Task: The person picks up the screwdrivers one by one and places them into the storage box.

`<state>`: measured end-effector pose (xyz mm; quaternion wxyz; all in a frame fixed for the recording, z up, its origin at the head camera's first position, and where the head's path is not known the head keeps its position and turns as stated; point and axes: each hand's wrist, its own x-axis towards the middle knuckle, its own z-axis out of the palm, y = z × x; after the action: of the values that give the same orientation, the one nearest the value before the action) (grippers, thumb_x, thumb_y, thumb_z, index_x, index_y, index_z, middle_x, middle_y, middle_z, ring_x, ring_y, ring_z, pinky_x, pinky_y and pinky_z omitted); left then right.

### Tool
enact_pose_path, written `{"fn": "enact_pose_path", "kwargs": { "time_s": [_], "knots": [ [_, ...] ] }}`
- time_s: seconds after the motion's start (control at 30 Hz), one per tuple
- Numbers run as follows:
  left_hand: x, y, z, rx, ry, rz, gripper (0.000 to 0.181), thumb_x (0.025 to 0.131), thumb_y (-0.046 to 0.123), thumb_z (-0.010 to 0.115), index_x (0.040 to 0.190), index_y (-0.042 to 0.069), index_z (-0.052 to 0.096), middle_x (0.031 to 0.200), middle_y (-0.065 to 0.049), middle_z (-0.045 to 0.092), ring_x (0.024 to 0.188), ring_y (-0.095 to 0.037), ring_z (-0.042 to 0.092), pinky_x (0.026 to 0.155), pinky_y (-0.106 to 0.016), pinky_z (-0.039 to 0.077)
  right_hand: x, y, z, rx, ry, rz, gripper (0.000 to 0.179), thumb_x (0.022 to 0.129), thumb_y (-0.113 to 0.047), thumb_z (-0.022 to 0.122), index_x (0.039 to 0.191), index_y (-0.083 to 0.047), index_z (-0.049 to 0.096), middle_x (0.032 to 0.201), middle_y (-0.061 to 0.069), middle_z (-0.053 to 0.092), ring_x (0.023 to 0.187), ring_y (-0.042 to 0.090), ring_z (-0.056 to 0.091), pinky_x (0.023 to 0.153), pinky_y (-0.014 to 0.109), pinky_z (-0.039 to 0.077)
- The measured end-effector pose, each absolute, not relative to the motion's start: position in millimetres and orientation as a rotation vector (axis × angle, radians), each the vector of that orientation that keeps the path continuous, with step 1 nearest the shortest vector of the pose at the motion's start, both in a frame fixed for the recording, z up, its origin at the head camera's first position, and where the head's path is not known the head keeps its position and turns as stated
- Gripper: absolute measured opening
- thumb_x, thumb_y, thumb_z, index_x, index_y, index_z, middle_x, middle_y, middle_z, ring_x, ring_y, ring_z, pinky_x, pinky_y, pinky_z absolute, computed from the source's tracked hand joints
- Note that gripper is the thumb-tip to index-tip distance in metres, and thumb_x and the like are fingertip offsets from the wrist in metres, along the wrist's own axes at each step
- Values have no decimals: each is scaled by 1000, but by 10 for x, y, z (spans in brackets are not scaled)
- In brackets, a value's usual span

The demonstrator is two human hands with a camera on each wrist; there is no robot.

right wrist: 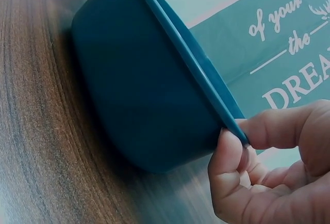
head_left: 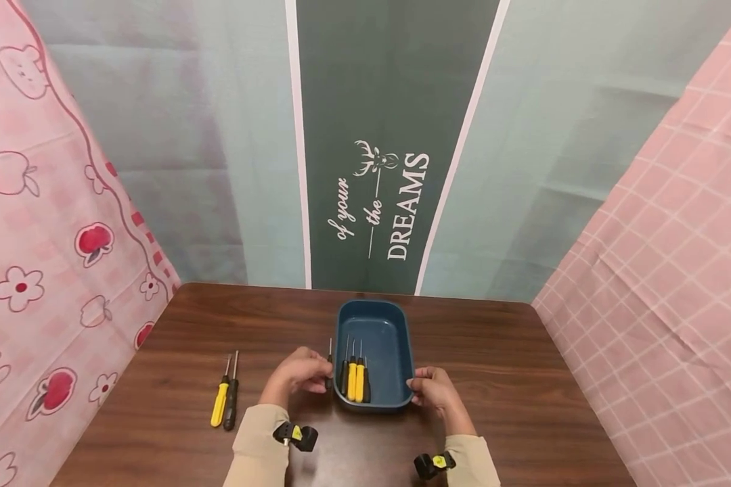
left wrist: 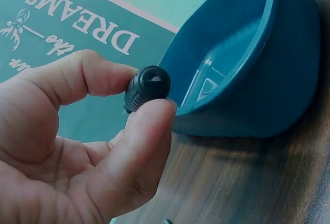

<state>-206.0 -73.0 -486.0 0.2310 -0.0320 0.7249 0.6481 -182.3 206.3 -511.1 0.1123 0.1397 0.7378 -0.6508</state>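
Observation:
My left hand (head_left: 307, 370) pinches a screwdriver (left wrist: 147, 87) by its black handle between thumb and forefinger. In the head view the held screwdriver stands just outside the left wall of a blue bin (head_left: 380, 406), its thin shaft pointing toward the back. The bin's rim is held at the near right corner by my right hand (head_left: 435, 390), thumb and fingers pinching it, clearly shown in the right wrist view. Inside the bin, at its left side, lie two yellow-handled screwdrivers (head_left: 352, 382) and two black-handled screwdrivers (head_left: 366, 389), shafts toward the back.
A yellow-handled screwdriver (head_left: 219, 404) and a black-handled screwdriver (head_left: 231, 404) lie side by side at the left of the brown wooden table (head_left: 512, 392). A printed green curtain (head_left: 396, 67) hangs behind the table, with pink cloths (head_left: 676, 237) at both sides.

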Motion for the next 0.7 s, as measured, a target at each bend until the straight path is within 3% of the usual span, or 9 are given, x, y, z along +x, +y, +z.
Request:
{"fn": "enact_pose_path", "kwargs": {
  "time_s": [0.3, 0.7],
  "knots": [
    [-2123, -569, -4821, -74, 2000, 1724, 3, 73, -4, 60, 72, -5, 57, 63, -7, 54, 49, -13, 52, 51, -28, 55, -1842, 2076, -5176, 406, 2168, -1910, 26, 80, 9, 58, 102, 13, 45, 74, 11, 49, 57, 17, 49, 48, 26, 50],
    [-2273, -322, -4724, -16, 2018, 1619, 3, 76, -4, 61, 73, -5, 61, 64, -10, 58, 48, -14, 54, 57, -32, 56, -1831, 2079, -5162, 417, 2157, -1911, 27, 80, 9, 59, 102, 14, 45, 74, 11, 49, 56, 17, 48, 47, 25, 50]
  ]
}}
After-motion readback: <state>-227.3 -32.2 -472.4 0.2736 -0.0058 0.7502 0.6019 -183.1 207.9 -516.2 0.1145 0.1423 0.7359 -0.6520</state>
